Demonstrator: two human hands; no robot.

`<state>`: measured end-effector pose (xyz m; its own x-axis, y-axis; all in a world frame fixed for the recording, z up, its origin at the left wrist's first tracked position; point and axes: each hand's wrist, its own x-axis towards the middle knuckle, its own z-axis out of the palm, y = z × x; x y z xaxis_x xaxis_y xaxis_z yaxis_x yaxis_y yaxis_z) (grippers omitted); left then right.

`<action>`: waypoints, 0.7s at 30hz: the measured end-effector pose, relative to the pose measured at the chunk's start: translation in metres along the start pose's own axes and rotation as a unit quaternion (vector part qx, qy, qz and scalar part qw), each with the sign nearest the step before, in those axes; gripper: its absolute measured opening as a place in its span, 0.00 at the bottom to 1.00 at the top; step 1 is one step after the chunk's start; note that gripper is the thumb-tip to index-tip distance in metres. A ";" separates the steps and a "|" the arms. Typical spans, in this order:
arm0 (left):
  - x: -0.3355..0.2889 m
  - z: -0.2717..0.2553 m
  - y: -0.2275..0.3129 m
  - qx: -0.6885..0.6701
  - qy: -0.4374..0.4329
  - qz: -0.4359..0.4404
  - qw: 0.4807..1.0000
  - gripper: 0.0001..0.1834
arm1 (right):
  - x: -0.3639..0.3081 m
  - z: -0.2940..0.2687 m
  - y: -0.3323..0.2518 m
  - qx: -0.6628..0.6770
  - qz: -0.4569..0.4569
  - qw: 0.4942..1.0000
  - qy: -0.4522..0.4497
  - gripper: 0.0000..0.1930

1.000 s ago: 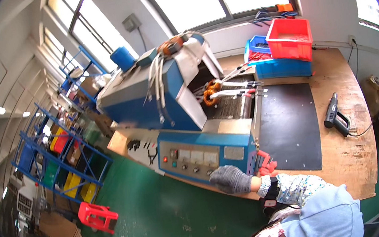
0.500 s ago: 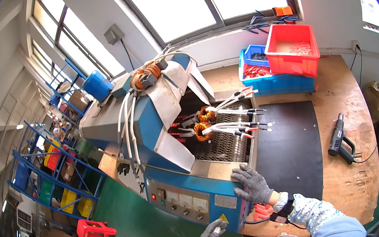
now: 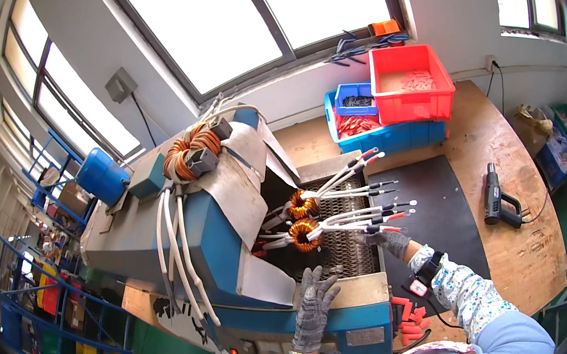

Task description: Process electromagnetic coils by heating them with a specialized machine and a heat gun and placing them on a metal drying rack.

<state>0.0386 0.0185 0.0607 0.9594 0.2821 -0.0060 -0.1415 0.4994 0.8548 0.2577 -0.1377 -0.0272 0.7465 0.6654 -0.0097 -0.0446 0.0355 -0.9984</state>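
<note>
Two copper-wound ring coils lie on the metal mesh belt point(image 3: 353, 253) of a blue machine: a far coil point(image 3: 302, 204) and a near coil point(image 3: 304, 235). Thick white leads point(image 3: 354, 221) with red and black sleeves run right from them; shorter leads run left under the hood. My left hand point(image 3: 312, 309), in a grey glove, hovers over the machine's front edge, open with spread fingers and holding nothing. My right hand point(image 3: 392, 241), gloved too, is just below the near coil's leads. Its fingers point left, seemingly outstretched; whether they touch the leads is unclear.
A larger coil point(image 3: 193, 153) sits atop the machine point(image 3: 227, 233), its leads hanging down. A black mat point(image 3: 436, 208) and heat gun point(image 3: 500, 198) lie on the wooden table point(image 3: 526, 246). Behind are red point(image 3: 416, 100) and blue bins point(image 3: 392, 139). Red sleeves point(image 3: 409, 321) lie by my right forearm.
My right hand has left the machine's front corner and reached toward the near coil's leads. My left hand has risen to the front edge and spread its fingers. The view has shifted.
</note>
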 end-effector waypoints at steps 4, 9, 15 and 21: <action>0.028 -0.010 0.002 -0.123 0.000 -0.026 0.992 0.29 | 0.013 0.024 -0.064 0.075 -0.070 0.994 -0.039 0.21; 0.068 -0.009 0.002 -0.206 0.057 -0.022 0.977 0.26 | 0.067 0.029 -0.080 0.016 -0.292 0.946 0.137 0.11; 0.095 -0.042 -0.014 -0.248 0.024 -0.017 0.968 0.28 | 0.105 0.033 -0.065 0.392 0.067 0.849 0.349 0.10; 0.087 -0.038 -0.003 -0.232 0.011 -0.051 0.971 0.36 | 0.109 0.025 -0.063 0.545 -0.057 0.827 0.125 0.11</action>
<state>0.1134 0.0726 0.0382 0.9696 0.2259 -0.0938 -0.1449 0.8396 0.5235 0.3251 -0.0492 0.0364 0.8954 0.4403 -0.0660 -0.4338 0.8295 -0.3517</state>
